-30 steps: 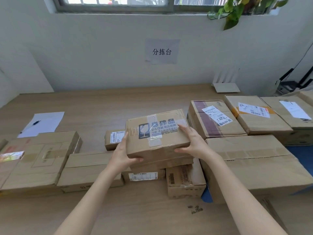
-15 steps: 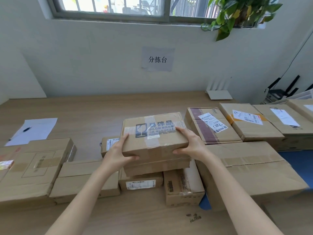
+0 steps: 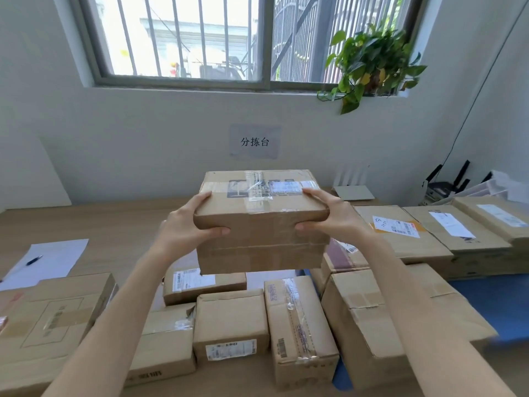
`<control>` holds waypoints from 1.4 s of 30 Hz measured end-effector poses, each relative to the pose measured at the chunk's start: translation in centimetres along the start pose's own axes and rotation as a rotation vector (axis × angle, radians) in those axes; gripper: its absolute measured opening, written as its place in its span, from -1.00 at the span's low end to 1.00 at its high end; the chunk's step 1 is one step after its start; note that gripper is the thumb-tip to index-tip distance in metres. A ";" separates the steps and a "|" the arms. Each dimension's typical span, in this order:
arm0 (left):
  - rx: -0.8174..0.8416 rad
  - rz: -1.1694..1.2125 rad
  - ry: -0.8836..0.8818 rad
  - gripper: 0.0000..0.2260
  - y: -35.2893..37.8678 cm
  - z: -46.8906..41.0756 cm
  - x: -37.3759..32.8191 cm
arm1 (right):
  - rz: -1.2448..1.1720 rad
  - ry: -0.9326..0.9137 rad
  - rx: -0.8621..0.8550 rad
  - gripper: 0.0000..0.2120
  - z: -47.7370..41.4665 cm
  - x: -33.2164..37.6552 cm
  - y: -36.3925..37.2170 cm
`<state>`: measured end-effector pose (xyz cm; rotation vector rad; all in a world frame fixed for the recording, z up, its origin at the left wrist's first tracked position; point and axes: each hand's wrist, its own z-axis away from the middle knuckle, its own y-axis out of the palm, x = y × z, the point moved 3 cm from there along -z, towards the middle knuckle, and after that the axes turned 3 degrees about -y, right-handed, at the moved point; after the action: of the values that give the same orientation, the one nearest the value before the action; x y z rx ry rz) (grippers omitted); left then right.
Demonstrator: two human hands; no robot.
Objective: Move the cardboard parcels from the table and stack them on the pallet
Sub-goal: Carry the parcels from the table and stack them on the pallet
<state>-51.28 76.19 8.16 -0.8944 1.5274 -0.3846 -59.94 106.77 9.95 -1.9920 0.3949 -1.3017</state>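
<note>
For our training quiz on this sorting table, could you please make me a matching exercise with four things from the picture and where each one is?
Things:
1. taped parcel
2. pen
3. plant
4. paper sign

Places:
A. on the window sill
B. in the air, gripped by the left hand and the right hand
C. on the white sheet at the left
D. stuck on the wall

Pairs: 1-B, 2-C, 3-A, 4-D
</note>
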 end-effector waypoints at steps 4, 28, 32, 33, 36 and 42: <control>0.022 0.000 0.043 -0.11 -1.1 -1.1 -3.2 | -0.007 0.002 -0.030 -0.19 0.2 0.9 -3.3; 0.130 -0.050 0.317 -0.19 20.9 4.3 -30.0 | 0.104 0.189 -0.176 -0.15 16.4 -16.8 -29.4; 0.119 -0.057 0.305 -0.17 27.4 6.9 -34.7 | 0.088 0.206 -0.150 -0.16 19.4 -22.5 -34.3; 0.122 -0.049 0.296 -0.17 29.1 7.5 -35.7 | 0.085 0.218 -0.138 -0.16 20.1 -24.0 -35.3; 0.128 -0.042 0.264 -0.17 33.8 9.5 -38.6 | 0.054 0.246 -0.083 -0.17 22.0 -28.3 -38.0; 0.094 -0.043 0.215 -0.16 42.1 12.1 -41.5 | -0.004 0.296 -0.017 -0.16 24.6 -36.2 -40.6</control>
<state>-55.44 136.31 4.96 -0.8334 1.6736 -0.5945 -59.26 166.46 8.49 -1.8163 0.5430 -1.6061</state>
